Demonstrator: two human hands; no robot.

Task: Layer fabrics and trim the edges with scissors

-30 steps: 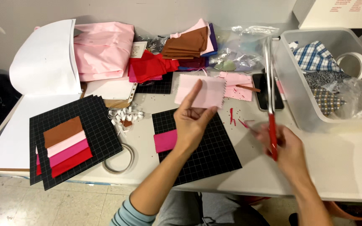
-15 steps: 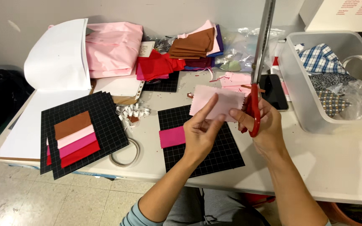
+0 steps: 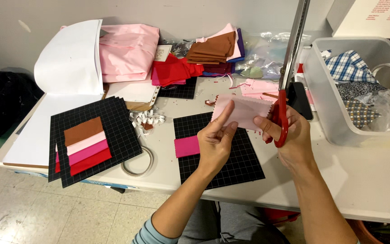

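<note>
Taking the black gridded card [image 3: 231, 153] at centre as landmark: bare white surface [image 3: 362, 176] lies open to its right and along its near edge. Farther right, a clear plastic bin [image 3: 326, 108] walls off that side. To its left, a tape ring [image 3: 137, 161], paper scraps [image 3: 146, 119] and a stack of gridded cards [image 3: 91, 140] crowd the way, and fabric piles [image 3: 177, 68] block behind.
</note>
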